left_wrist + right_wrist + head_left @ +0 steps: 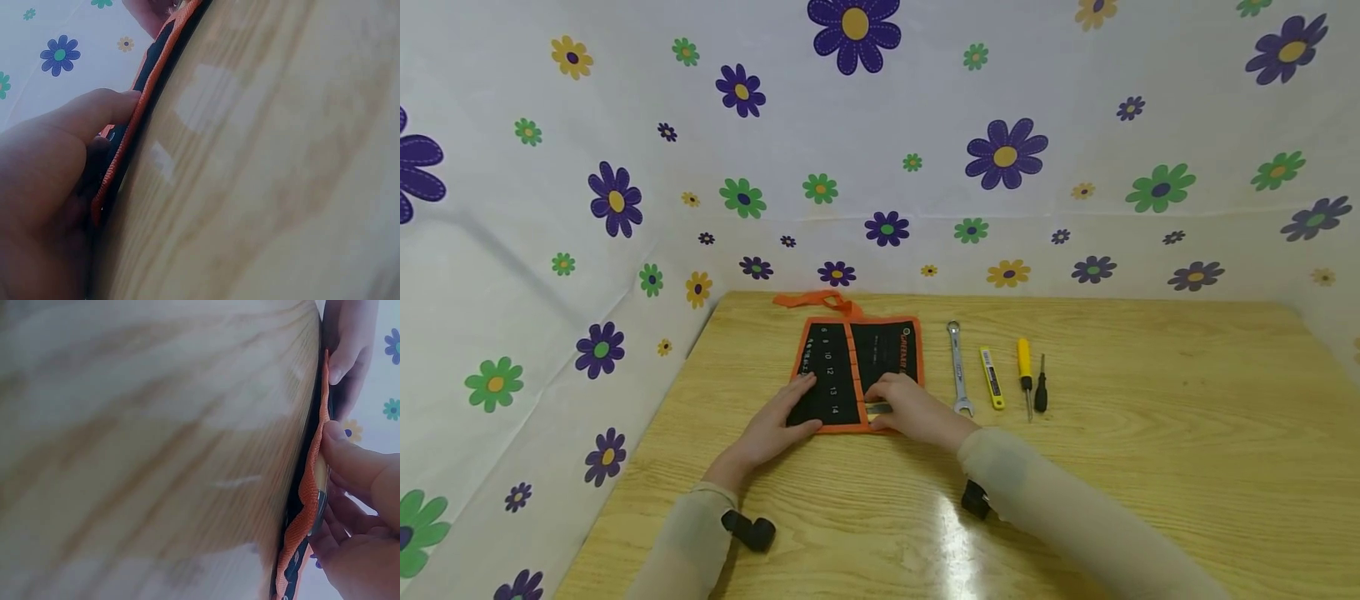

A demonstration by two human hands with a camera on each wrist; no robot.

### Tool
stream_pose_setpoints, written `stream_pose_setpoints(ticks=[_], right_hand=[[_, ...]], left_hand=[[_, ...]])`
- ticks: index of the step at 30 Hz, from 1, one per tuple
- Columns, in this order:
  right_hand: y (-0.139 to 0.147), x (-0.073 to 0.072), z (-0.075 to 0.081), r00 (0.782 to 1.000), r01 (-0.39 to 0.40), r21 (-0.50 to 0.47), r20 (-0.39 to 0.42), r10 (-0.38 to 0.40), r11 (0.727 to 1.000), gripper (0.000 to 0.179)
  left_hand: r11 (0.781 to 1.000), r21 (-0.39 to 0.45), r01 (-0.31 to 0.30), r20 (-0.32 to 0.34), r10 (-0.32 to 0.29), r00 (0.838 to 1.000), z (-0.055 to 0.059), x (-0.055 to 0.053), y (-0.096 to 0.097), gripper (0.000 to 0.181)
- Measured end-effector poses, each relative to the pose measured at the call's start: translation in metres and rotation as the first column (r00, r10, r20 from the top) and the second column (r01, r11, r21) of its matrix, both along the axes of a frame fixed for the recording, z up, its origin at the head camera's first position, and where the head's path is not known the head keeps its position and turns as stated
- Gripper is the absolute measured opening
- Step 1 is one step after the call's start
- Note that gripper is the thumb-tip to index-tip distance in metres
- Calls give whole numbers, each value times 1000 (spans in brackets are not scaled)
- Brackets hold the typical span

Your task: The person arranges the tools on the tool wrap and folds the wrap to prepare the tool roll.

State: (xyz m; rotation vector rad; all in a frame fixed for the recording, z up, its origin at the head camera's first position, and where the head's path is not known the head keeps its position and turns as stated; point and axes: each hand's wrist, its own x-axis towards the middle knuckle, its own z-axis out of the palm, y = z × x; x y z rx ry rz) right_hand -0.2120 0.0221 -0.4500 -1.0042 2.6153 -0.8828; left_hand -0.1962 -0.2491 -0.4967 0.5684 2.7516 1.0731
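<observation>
A black tool pouch [829, 385] with orange trim and white size numbers lies spread on the table. My left hand [772, 422] rests on its left part, thumb on the front edge and fingers spread over the fabric. Over the lower right part, my right hand [917, 410] holds a slim tool [878, 408] with a metal part and a tan part at the pouch's orange divider strip. In the right wrist view this tool [321, 475] lies between thumb and fingers, behind the orange edge; its kind cannot be made out.
Right of the pouch lie a combination wrench [957, 367], a yellow utility knife [992, 379], a yellow-handled screwdriver [1025, 371] and a small black screwdriver [1041, 392]. An orange strap [808, 299] trails behind the pouch. Flowered cloth [925, 192] hangs along the table's [1150, 433] back and left.
</observation>
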Motion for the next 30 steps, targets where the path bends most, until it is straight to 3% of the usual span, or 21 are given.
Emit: stream_pose_setpoints(ticks=[10,23,30], right_hand=[[-1,-2,2,1000,14,7,10,-14,1000,36],[41,4,13,983,140,-159,139,-118,977,36],[66,10,11,981,191,-183,81,-179,964,34]], left_hand=[[1000,5,-4,4,4,1000,2,1,0,77],[1000,20,-4,2,3,1000,4,1,1,75],[1000,7,-15,1,15,1000,1,1,0,76]])
